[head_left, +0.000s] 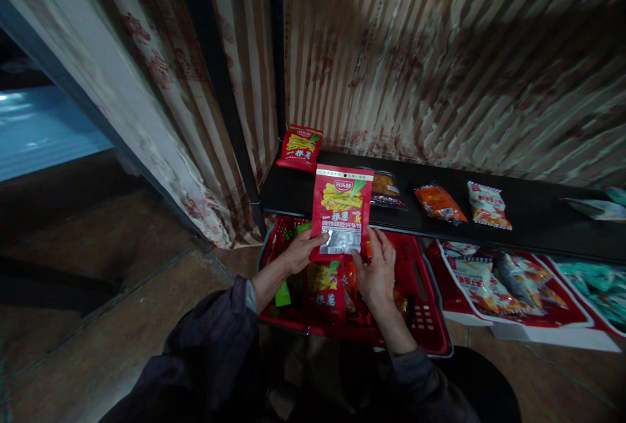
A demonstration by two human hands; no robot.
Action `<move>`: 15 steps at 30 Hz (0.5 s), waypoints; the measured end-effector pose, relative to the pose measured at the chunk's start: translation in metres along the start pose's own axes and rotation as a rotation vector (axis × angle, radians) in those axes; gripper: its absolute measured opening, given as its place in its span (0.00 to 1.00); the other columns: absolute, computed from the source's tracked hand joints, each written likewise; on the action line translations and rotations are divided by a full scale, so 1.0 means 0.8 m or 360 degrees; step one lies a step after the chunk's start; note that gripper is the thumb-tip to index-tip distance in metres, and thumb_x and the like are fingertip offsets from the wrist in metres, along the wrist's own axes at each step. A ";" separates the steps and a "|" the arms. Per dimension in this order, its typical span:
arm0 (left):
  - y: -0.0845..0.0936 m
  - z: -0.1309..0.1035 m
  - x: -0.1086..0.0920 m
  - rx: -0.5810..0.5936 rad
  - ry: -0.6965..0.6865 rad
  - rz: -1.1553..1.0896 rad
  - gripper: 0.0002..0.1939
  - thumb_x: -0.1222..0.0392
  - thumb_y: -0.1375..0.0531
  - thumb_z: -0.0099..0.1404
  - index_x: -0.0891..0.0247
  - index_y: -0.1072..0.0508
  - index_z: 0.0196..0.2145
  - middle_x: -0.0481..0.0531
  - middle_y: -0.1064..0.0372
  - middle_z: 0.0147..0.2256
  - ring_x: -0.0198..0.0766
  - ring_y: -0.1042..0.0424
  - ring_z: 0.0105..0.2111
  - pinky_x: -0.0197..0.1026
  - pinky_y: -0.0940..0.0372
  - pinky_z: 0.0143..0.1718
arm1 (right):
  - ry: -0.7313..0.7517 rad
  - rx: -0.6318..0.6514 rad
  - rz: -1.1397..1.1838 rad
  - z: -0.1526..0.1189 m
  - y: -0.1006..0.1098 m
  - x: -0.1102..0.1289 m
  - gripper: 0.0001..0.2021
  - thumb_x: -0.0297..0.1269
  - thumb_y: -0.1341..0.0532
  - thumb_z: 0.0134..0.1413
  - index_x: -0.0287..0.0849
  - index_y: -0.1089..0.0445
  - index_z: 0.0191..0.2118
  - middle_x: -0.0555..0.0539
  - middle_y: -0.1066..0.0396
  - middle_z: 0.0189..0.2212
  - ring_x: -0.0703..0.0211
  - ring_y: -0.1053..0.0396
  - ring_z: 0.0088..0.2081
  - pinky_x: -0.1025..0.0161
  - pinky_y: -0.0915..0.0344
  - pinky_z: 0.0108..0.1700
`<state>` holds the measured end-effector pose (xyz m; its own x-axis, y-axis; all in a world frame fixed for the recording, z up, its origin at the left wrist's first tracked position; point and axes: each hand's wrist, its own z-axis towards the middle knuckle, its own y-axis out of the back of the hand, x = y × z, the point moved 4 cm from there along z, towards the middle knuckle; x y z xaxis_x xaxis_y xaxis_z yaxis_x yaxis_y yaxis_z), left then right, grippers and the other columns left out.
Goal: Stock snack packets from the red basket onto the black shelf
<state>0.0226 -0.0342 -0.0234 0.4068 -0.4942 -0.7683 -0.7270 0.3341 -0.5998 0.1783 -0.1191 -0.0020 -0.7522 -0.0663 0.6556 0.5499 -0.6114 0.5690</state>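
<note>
Between both hands I hold up a red snack bag [342, 204] with yellow sticks and a green onion printed on it. My left hand [304, 250] grips its lower left corner, thumb on the front. At the lower right edge, my right hand [376, 270] pinches the bag with thumb and fingers. Below them is a red plastic basket [430, 309], holding another red snack bag [325, 289], orange packs and something green. A similar red bag [299, 148] leans upright at the shelf's left end, behind the held one.
On the black shelf [538, 227] lie a brown snack pack [388, 189], an orange pack [440, 203] and a white-red bag [489, 204]. Under it stands a red-and-white box [552, 320] of snack bags. A black post [220, 77] and patterned curtains [161, 84] stand at left.
</note>
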 end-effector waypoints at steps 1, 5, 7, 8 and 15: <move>-0.001 -0.001 0.000 0.0009 0.0003 -0.0009 0.28 0.52 0.24 0.40 0.69 0.23 0.38 0.56 0.21 0.36 0.45 0.23 0.40 0.45 0.33 0.47 | 0.0115 -0.0008 -0.0112 0.001 0.000 0.005 0.24 0.35 0.42 0.57 0.49 0.37 0.61 0.40 0.39 0.59 0.44 0.42 0.59 0.39 0.43 0.60; -0.003 -0.004 -0.002 0.0029 -0.0006 -0.0024 0.26 0.54 0.24 0.42 0.69 0.23 0.38 0.58 0.21 0.37 0.47 0.24 0.43 0.46 0.33 0.48 | 0.0311 -0.0009 -0.0298 0.001 -0.002 0.014 0.23 0.30 0.46 0.59 0.48 0.35 0.60 0.40 0.32 0.52 0.46 0.37 0.52 0.44 0.38 0.55; -0.005 -0.006 -0.003 0.0014 -0.0022 -0.0023 0.26 0.54 0.24 0.42 0.69 0.23 0.38 0.57 0.21 0.37 0.47 0.24 0.43 0.46 0.32 0.48 | 0.0316 -0.0026 -0.0328 0.002 -0.001 0.016 0.22 0.31 0.46 0.60 0.46 0.34 0.59 0.39 0.30 0.50 0.47 0.35 0.48 0.46 0.36 0.52; -0.007 -0.007 -0.004 0.0008 -0.0031 -0.0019 0.27 0.54 0.24 0.42 0.68 0.23 0.38 0.57 0.21 0.37 0.47 0.23 0.42 0.46 0.32 0.48 | 0.0314 -0.0024 -0.0335 0.002 -0.001 0.017 0.22 0.31 0.46 0.60 0.44 0.34 0.59 0.39 0.30 0.50 0.47 0.35 0.48 0.47 0.36 0.51; -0.019 -0.018 -0.009 0.0128 -0.0061 0.0074 0.30 0.54 0.26 0.45 0.64 0.24 0.46 0.55 0.22 0.41 0.47 0.24 0.43 0.46 0.33 0.49 | 0.0206 0.0143 -0.0241 0.005 0.001 0.029 0.23 0.41 0.48 0.63 0.41 0.36 0.61 0.38 0.27 0.51 0.46 0.32 0.50 0.46 0.38 0.53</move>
<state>0.0227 -0.0468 -0.0054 0.3955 -0.4460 -0.8029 -0.6995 0.4202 -0.5780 0.1626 -0.1184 0.0159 -0.8658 -0.0830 0.4934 0.4527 -0.5499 0.7019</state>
